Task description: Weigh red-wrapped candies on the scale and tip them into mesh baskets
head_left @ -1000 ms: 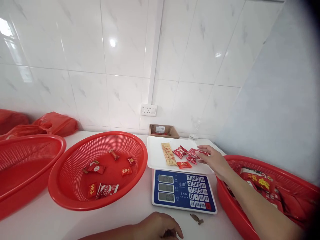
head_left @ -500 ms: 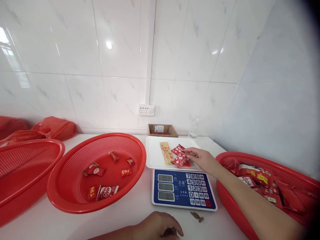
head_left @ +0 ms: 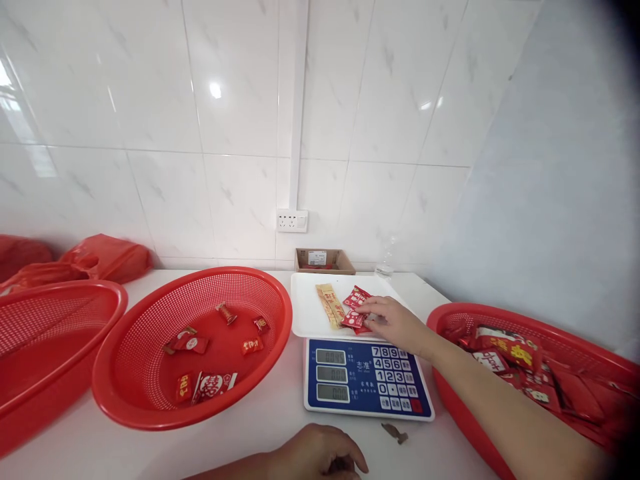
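Note:
My right hand reaches over the white pan of a digital scale, its fingers closed on a small red snack packet. Another red packet lies just behind the fingertips, and part of the pile is covered by my hand. To their left a long yellow packet lies flat on the pan. The scale's blue panel with display and keys faces me. My left hand rests on the table in front of the scale, loosely curled, thumb and forefinger apart, with nothing visible in it.
A red basket with several wrapped snacks stands left of the scale, another red basket beyond it. On the right a red basket holds many packets. Behind are a cardboard box, a clear bottle and red bags. A brown scrap lies in front.
My right hand has shifted slightly left and lower over the red packets, covering more of them. The scale's top reading has changed. My left hand stays in place.

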The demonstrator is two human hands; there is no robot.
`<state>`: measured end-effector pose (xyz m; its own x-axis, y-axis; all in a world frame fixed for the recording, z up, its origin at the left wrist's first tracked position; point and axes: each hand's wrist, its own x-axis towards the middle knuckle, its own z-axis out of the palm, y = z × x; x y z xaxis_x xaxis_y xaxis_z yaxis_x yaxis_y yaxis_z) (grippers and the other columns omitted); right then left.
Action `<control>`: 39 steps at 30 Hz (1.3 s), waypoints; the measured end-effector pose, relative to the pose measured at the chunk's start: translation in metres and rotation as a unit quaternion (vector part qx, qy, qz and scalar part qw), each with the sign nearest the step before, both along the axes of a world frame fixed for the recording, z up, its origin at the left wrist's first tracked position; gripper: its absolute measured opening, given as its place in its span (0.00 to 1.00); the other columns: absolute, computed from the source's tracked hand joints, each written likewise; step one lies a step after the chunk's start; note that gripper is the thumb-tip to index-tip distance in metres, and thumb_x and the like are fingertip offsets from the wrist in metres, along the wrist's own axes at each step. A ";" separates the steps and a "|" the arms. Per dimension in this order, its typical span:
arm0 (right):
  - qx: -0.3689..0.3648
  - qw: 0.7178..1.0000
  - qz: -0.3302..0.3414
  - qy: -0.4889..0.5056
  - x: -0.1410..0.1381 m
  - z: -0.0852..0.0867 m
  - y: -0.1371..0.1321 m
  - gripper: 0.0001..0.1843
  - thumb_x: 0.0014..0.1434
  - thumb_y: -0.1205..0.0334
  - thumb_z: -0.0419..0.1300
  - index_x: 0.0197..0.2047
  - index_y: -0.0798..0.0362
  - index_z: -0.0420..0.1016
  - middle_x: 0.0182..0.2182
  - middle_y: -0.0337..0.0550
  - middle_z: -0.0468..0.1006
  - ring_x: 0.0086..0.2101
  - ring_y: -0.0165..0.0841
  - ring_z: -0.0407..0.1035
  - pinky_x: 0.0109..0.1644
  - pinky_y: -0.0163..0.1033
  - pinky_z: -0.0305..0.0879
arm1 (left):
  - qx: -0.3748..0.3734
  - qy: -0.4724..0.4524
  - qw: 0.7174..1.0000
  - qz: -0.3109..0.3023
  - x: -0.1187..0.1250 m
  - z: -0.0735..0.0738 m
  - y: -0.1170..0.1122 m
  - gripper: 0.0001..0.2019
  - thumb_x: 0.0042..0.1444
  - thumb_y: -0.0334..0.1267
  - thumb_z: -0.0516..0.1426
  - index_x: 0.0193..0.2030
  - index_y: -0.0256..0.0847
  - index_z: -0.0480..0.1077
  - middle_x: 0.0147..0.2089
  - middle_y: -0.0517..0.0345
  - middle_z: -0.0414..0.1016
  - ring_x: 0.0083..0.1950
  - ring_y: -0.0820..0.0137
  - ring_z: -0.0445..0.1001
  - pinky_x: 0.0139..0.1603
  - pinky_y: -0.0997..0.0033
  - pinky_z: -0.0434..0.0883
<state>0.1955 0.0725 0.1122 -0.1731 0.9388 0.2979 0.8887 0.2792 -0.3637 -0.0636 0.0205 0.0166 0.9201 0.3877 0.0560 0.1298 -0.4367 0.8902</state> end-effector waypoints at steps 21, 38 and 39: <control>-0.057 0.994 -0.074 0.061 -0.007 0.008 -0.008 0.21 0.57 0.54 0.50 0.51 0.50 0.70 0.47 0.46 0.74 0.52 0.40 0.62 0.57 0.49 0.56 | 0.015 0.024 1.000 -0.003 0.001 0.000 0.000 0.15 0.56 0.43 0.55 0.46 0.39 0.73 0.39 0.50 0.74 0.36 0.70 0.73 0.38 0.76 0.69; -0.030 0.996 -0.068 0.048 -0.010 0.005 -0.005 0.15 0.60 0.54 0.44 0.36 0.48 0.69 0.36 0.42 0.76 0.40 0.38 0.67 0.46 0.48 0.62 | 0.019 0.008 1.000 -0.002 0.001 0.000 0.001 0.14 0.54 0.41 0.56 0.46 0.41 0.74 0.37 0.53 0.74 0.34 0.72 0.71 0.36 0.78 0.68; -0.032 0.996 -0.066 0.054 -0.010 0.005 -0.006 0.15 0.60 0.54 0.45 0.37 0.49 0.69 0.37 0.43 0.76 0.40 0.38 0.67 0.46 0.48 0.62 | 0.019 0.009 1.000 -0.002 0.000 0.000 0.001 0.14 0.54 0.41 0.56 0.46 0.41 0.74 0.37 0.53 0.74 0.34 0.72 0.71 0.37 0.78 0.68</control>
<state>0.1850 0.0669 0.1173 -0.0163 0.9689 0.2468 0.8708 0.1350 -0.4728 -0.0631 0.0212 0.0164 0.9228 0.3816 0.0539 0.1434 -0.4700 0.8709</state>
